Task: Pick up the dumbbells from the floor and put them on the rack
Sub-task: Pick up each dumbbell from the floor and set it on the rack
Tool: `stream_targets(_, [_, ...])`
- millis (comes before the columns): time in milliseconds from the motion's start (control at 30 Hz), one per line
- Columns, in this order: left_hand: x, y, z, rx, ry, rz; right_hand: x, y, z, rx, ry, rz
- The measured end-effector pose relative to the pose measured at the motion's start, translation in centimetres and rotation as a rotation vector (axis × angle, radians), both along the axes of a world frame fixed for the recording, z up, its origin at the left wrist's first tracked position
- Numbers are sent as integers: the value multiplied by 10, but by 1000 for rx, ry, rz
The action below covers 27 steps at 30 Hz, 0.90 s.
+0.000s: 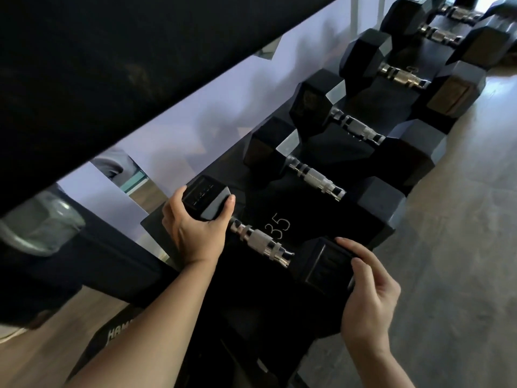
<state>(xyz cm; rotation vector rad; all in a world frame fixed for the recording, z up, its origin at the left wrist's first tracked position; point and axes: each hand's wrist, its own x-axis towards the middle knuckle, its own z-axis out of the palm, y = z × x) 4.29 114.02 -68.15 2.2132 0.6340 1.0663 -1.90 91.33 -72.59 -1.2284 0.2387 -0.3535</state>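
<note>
I see a big black rack that runs from near me up to the far right. A dark upper shelf hangs over it at the top left. The floor on the right is pale and gray.

Four more dumbbells sit in a row on the rack past the one I am looking at, each in its own spot.

The dumbbell nearest me lies on the rack, next to a white "35" painted on the black tray. It has two chunky black ends with flat sides, like fat blocks with six sides. One end is toward the wall and one is toward me. A shiny silver handle joins them, with a rough gray part in the middle and dark rings near each end.

The left hand is wrapped around the far black end, fingers on one side and thumb on the other. The right hand is curled around the near black end, with the fingers over its top edge and the thumb against its face. Both hands hold the ends, not the handle.
</note>
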Motion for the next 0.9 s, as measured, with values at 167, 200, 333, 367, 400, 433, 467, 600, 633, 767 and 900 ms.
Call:
stream_targets(167, [1,9,1,-9,2,-20,-5,29,-22,-85,-36,-40])
stream_targets(200, [1,9,1,-7,-2,-20,-4,30,-24,-86,-41,-46])
stream_targets(333, [0,6,1,-18,4,-21,-5,29,-25,-73,-28,-34])
stream_targets(367, [-1,5,1,-24,-5,-19,-7,29,-22,-66,-22,-26])
stream_targets(400, [-1,4,1,-27,-11,-16,-8,28,-22,-64,-14,-17])
stream_targets(433, [-1,3,1,-23,-12,-9,-9,27,-22,-69,-2,-4])
stream_targets(467, [-2,2,1,-21,-8,-2,-9,26,-21,-75,22,12])
stream_targets(600, [-1,5,8,-107,-10,-49,6,12,-13,-190,167,129])
stream_targets(633, [0,6,12,-145,7,-48,12,10,-11,-234,193,193])
stream_targets(767, [4,9,19,-284,59,-57,28,4,0,-306,286,382])
stream_targets(900, [1,6,21,-343,28,-52,25,0,3,-261,332,384])
